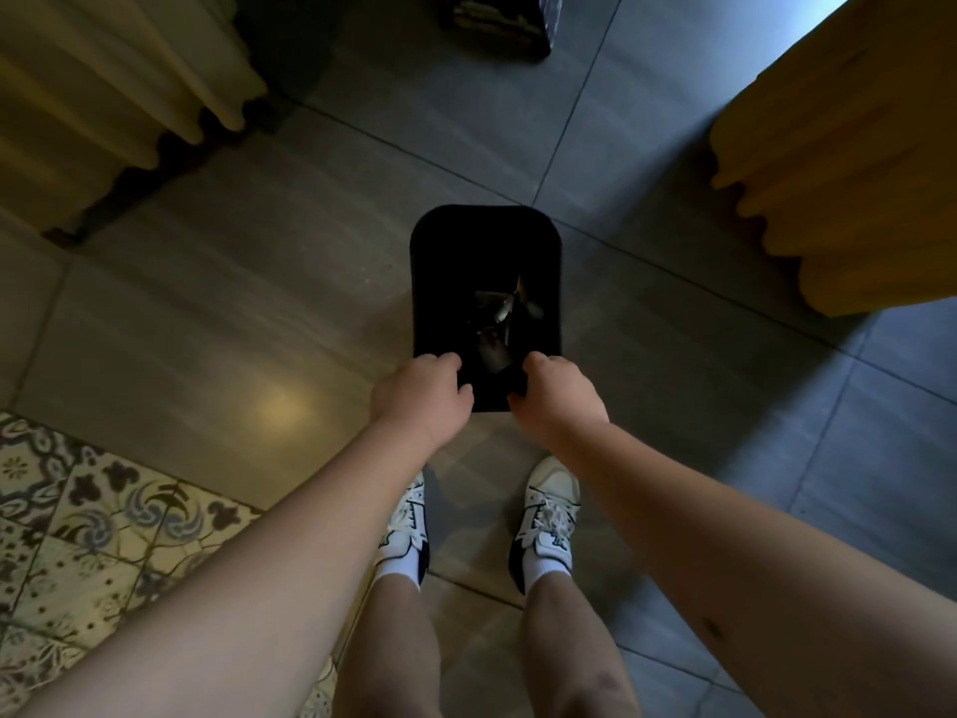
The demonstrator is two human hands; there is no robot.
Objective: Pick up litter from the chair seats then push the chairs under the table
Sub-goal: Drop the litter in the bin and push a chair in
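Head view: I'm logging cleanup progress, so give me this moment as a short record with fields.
bin: black bin, upright on the grey tile floor
contents: crumpled litter at the bottom
left hand: left hand grips the near rim
right hand: right hand grips the near rim
nearby: yellow cloth at right, patterned tiles at lower left

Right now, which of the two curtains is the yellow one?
The curtain on the right, hanging beside the bright floor; the curtain on the left is pale cream. The black bin stands between them.
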